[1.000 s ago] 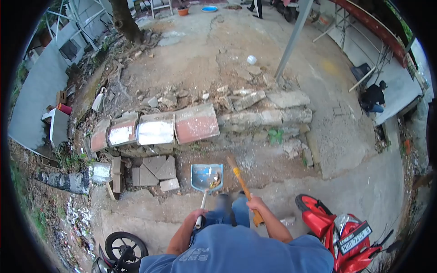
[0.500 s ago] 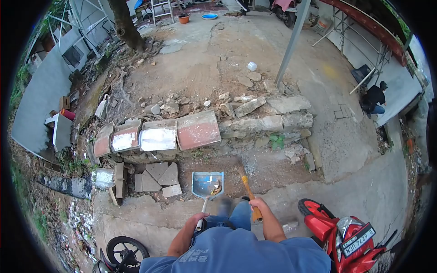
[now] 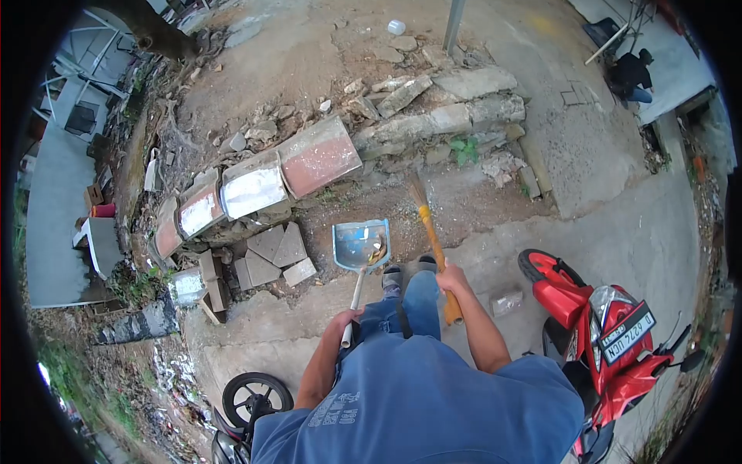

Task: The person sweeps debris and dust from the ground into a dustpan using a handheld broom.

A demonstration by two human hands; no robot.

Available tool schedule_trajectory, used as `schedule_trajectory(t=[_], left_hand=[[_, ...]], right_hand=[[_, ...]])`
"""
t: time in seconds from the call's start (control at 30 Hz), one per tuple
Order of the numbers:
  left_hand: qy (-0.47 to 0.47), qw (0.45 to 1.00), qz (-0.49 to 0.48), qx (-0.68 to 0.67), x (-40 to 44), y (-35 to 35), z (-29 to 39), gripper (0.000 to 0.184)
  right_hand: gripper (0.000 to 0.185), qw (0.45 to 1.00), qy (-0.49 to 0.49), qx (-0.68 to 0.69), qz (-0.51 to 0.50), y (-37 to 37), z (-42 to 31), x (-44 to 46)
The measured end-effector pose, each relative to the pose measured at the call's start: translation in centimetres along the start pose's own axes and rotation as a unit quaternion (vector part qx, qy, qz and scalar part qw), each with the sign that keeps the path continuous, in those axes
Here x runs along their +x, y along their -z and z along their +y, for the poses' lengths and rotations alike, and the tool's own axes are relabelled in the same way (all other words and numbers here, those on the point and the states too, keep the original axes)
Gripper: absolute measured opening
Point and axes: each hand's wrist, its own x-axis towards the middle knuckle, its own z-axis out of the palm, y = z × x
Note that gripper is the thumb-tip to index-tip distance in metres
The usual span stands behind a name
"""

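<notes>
My left hand is closed around the pale handle of a blue long-handled dustpan. Dry leaves and bits of litter lie in its pan, which is on or just above the ground ahead of my feet. My right hand grips the yellow-brown handle of a broom. The broom's bristles point forward over the dirt strip, to the right of the dustpan and apart from it.
Broken grey paving slabs lie to the left. A low stone wall with roof tiles runs ahead. A red motorcycle stands at right, and another's wheel shows at lower left. A person crouches far right.
The view has tilted down and turned. My feet now show more clearly. Both hands keep hold of the dustpan and broom, and the dustpan still holds the leaves.
</notes>
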Motion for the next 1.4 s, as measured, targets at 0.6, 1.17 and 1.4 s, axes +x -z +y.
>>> schedule_trajectory(t=[0.6,1.17,1.4], left_hand=[[0.040,0.993,-0.038,-0.102,-1.0,-0.2,0.8,0.021],[0.016,0.998,0.066,0.004,-1.8,-1.1,1.7,0.026],[0.040,0.982,-0.042,-0.178,-1.0,-1.9,1.7,0.024]], right_hand=[[0.060,0.985,0.018,-0.154,-0.077,0.5,4.1,4.1],[0.040,0.964,0.059,-0.220,-0.137,2.6,-0.5,10.6],[0.046,0.952,0.091,-0.259,-0.138,4.7,2.1,5.7]])
